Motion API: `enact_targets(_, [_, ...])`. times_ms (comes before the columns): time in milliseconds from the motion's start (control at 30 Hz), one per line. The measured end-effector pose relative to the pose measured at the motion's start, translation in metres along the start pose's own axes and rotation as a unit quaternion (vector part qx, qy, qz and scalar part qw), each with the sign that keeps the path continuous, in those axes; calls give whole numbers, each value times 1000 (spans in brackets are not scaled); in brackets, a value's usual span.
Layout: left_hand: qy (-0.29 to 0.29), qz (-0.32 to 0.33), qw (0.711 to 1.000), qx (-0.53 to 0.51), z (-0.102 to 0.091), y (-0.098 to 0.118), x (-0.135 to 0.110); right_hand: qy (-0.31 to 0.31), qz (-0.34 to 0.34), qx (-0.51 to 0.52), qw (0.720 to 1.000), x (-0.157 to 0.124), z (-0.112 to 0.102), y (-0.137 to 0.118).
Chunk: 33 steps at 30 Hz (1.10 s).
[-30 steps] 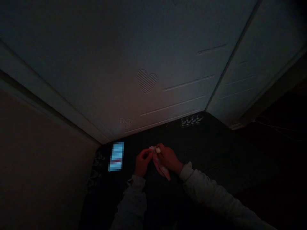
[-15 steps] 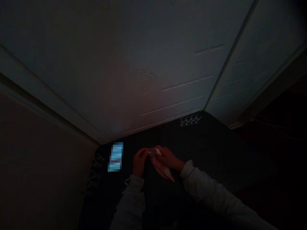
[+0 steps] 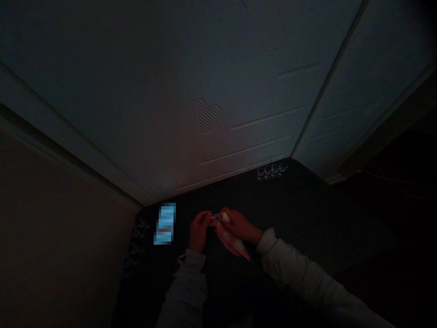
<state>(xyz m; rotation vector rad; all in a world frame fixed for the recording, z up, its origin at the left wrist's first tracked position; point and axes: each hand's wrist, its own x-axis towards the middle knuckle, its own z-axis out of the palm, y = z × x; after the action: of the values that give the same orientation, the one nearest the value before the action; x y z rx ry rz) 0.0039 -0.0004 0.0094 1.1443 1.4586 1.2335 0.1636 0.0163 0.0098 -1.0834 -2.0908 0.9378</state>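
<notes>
In dim light, my left hand (image 3: 198, 233) pinches a small clear glass (image 3: 215, 217) near the middle of the dark table. My right hand (image 3: 241, 225) is closed on a pink and white cloth (image 3: 233, 243), pressed against the right side of the glass. The rest of the cloth hangs down below my right hand toward the lower right. Fingers and cloth hide part of the glass, so its full shape does not show.
A lit phone (image 3: 165, 224) lies left of my hands. Several small stemmed glasses (image 3: 271, 172) stand at the table's back edge, and several more glasses (image 3: 131, 250) line the left edge. Behind the dark table (image 3: 307, 214) rises a white panel (image 3: 153, 114) with embossed hearts.
My fingers have shifted slightly around the glass, and the cloth has moved a little against it. The hanging end of the cloth sits slightly lower. Both arms have stayed in place.
</notes>
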Motion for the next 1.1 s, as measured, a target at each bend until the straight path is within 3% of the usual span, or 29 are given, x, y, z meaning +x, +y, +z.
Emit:
enact_targets(200, [13,-4,1000,0,1,2,0,16,8,18,1000,0,4,3])
enact_targets(367, [18,3,1000,23,-1,4,0,-13,33,-55,998,1,4,4])
enact_targets(667, [4,2,1000,12,-1,1,1,-36,0,-103,994,1,2,1])
enact_targets(967, [-7,8,1000,23,-3,-2,1,-69,-29,-63,995,-1,2,1])
enact_targets(1100, [-14,2,1000,9,-3,-2,1,-54,-25,-69,996,-1,1,-1])
